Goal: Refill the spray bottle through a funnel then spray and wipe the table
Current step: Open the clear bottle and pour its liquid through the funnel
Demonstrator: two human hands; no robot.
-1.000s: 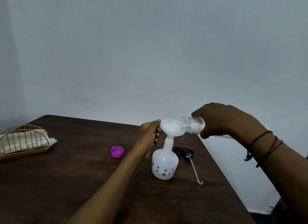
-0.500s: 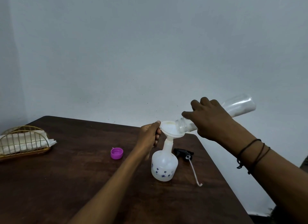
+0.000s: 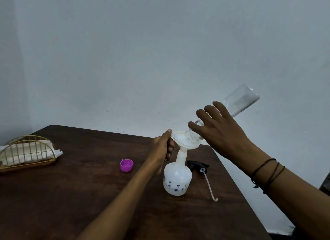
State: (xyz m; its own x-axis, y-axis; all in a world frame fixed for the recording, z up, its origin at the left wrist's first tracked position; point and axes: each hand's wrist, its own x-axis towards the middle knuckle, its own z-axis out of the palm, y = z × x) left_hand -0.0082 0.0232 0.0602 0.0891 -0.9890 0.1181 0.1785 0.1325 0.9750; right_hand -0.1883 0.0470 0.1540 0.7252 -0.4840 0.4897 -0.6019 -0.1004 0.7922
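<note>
Honestly, keep your left hand (image 3: 163, 147) pinching the funnel (image 3: 184, 141) seated in the spray bottle (image 3: 177, 177) on the table (image 3: 71, 195) while your right hand (image 3: 219, 130) grips the tipped clear bottle (image 3: 237, 104), draining it slowly.

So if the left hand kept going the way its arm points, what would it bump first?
The left hand already grips the funnel; pushed onward, it would likely press that first, then the clear bottle, though depth is unclear.

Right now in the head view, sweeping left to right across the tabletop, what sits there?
Wire napkin holder → purple cap → spray bottle with funnel → black spray head.
</note>
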